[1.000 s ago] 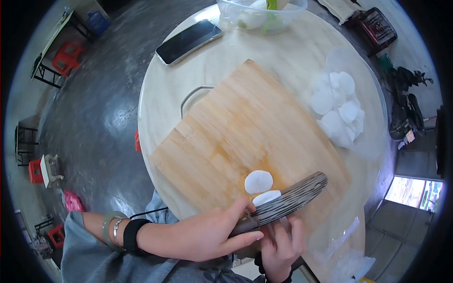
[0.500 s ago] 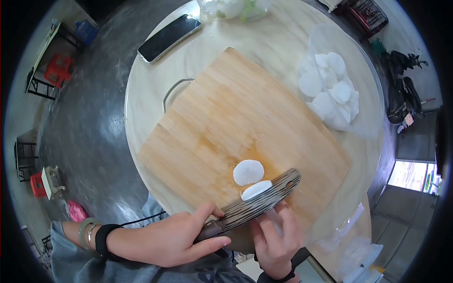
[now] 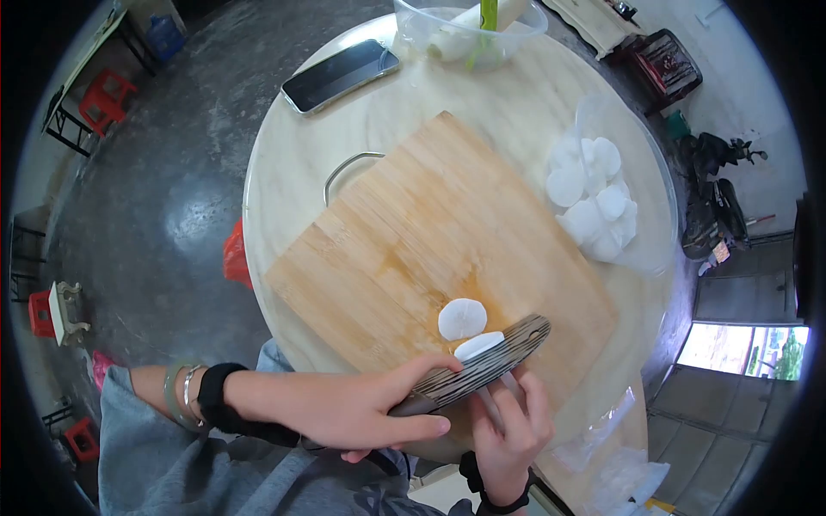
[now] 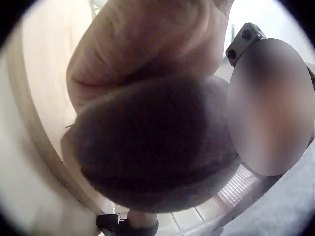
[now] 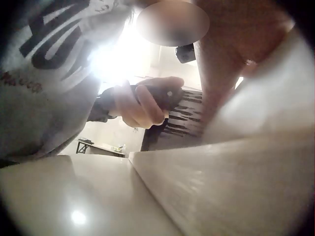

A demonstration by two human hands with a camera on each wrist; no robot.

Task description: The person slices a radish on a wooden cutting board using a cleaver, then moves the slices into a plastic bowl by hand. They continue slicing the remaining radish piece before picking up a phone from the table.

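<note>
My left hand (image 3: pixel 370 411) grips a kitchen knife (image 3: pixel 490 365) by its dark handle, with forefinger and thumb stretched forward at the base of the striped blade. The blade slants over the near part of the wooden cutting board (image 3: pixel 447 206). On the blade's far side a white radish slice (image 3: pixel 480 346) leans close against it, and another round slice (image 3: pixel 462 319) lies flat beyond. My right hand (image 3: pixel 514 421), fingers curled, holds a piece of white radish (image 5: pixel 266 93) on the blade's near side, mostly hidden by fingers and blade in the head view.
A clear plastic container (image 3: pixel 650 232) of radish slices stands right of the board. At the back are a phone (image 3: pixel 340 76) and a clear bowl (image 3: pixel 520 33) with white radish and green stems. Plastic bags (image 3: pixel 624 482) lie at the table's near right.
The knife has drawn back leftward, its tip now nearer the slices. The right hand keeps hold of the radish piece, and the flat slice stays in place. The head view has shifted slightly.
</note>
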